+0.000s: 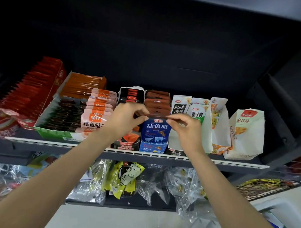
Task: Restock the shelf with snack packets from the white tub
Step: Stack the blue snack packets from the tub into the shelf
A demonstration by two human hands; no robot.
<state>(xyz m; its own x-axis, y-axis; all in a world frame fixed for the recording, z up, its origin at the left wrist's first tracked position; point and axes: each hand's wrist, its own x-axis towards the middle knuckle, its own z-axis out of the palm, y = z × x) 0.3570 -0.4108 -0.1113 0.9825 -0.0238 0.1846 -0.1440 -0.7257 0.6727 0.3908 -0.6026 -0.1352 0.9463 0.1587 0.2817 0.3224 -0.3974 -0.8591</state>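
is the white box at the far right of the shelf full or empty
Cannot tell: the white box stands upright with its top torn open, its inside hidden.

Both hands are reaching up to the shelf [140, 153], pinching the top edge of a blue snack packet [155, 131] that is standing upright in its blue display box [152, 147]. The left hand [126, 118] is gripping the packet's left corner and the right hand [186, 130] its right corner. A white tub [286, 210] is showing at the lower right.
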